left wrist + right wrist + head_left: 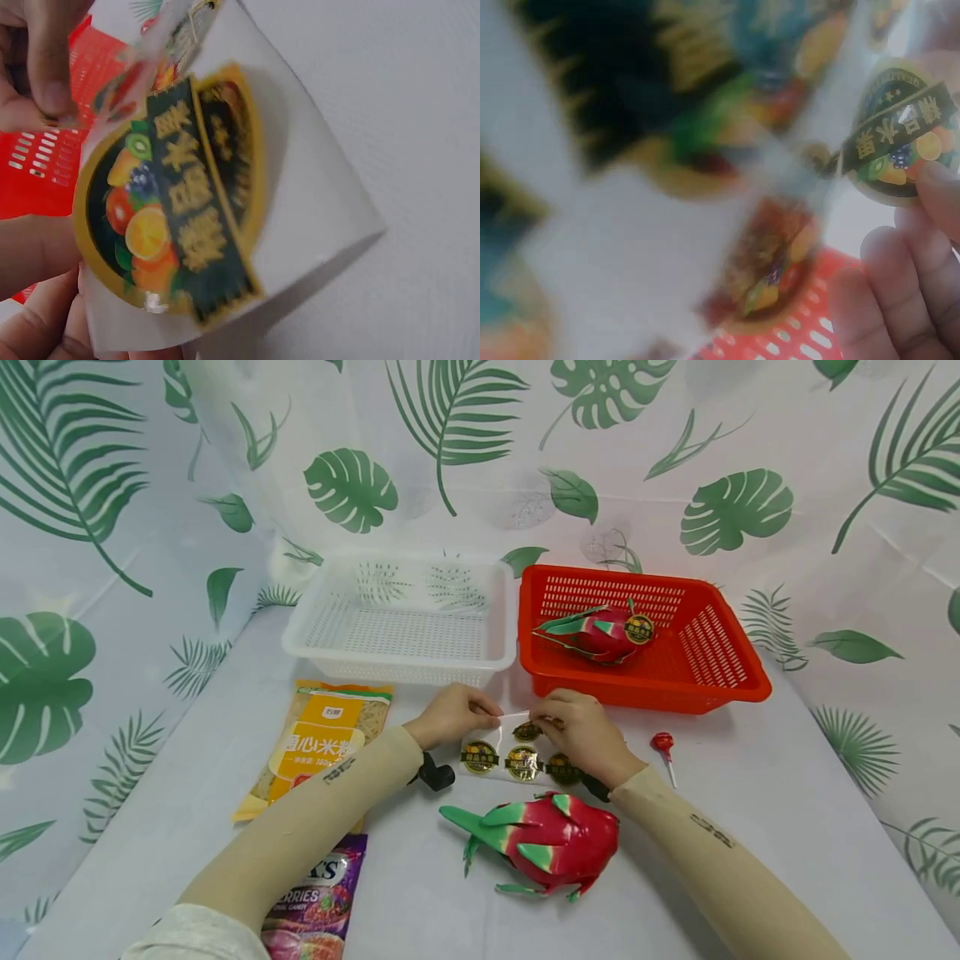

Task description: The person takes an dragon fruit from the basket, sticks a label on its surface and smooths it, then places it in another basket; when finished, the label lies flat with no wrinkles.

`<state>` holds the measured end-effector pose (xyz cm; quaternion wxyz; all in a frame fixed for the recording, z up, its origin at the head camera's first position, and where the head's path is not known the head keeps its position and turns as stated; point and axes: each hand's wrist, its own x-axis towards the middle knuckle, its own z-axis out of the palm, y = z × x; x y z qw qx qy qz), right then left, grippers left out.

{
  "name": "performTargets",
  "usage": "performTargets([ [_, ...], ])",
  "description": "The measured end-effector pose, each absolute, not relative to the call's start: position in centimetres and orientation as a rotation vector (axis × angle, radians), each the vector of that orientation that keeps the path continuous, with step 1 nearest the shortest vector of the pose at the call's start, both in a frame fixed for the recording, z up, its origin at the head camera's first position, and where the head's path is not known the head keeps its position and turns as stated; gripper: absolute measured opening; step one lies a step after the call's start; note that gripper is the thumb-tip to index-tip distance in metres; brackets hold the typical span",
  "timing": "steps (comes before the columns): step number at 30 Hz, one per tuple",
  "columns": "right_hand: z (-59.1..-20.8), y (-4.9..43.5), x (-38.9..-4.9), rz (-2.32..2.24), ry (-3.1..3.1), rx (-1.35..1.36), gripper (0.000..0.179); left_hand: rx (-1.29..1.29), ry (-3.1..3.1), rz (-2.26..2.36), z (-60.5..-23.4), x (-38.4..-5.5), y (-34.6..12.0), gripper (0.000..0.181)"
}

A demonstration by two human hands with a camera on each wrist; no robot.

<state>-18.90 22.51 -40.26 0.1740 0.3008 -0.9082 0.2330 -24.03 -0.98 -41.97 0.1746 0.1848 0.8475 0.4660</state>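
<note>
My left hand (450, 718) pinches the upper left edge of a sheet of round black-and-gold fruit stickers (480, 757). At the sheet's upper right, my right hand (585, 735) pinches its edge beside a tilted sticker (527, 732). Close up in the left wrist view, the sheet (315, 202) bends, and clear film lifts near the fingertips at upper left. The right wrist view is blurred; a thumb lies against one sticker (900, 139) there. Just below the sheet lies a red dragon fruit (558, 839) with green scales, touched by neither hand.
Behind the hands stand a white basket (397, 667) and a red basket (645, 692). Inside the red one lies a dragon fruit (600, 635) bearing a sticker (639, 628). A yellow pasta bag (318, 727) and purple candy bag (322, 906) lie left, a red lollipop (663, 743) right.
</note>
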Motion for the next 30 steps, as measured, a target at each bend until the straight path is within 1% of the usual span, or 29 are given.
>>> performTargets([
  [8,-39.4,23.3,-18.3,0.800,-2.608,0.783,0.011,0.510,2.452,1.311,-42.1,-24.2,-1.2,0.018],
  [12,-39.0,23.5,-17.8,0.838,-2.699,0.735,0.011,0.563,2.524,1.261,-41.9,-24.2,-1.0,0.016],
  [17,-38.2,23.5,-17.1,0.883,-2.758,0.719,0.009,0.685,2.669,1.193,-40.7,-23.7,-0.7,0.013],
  [21,-37.5,23.6,-16.6,0.908,-2.766,0.741,0.010,0.835,2.627,1.224,-39.1,-22.8,-0.3,0.022],
  [24,-37.2,23.8,-16.2,0.921,-2.754,0.764,0.010,0.959,2.550,1.219,-37.9,-22.0,0.1,0.025],
  [30,-36.3,24.3,-14.9,0.974,-2.736,0.755,0.011,1.153,2.541,1.096,-36.5,-20.2,0.8,0.016],
])
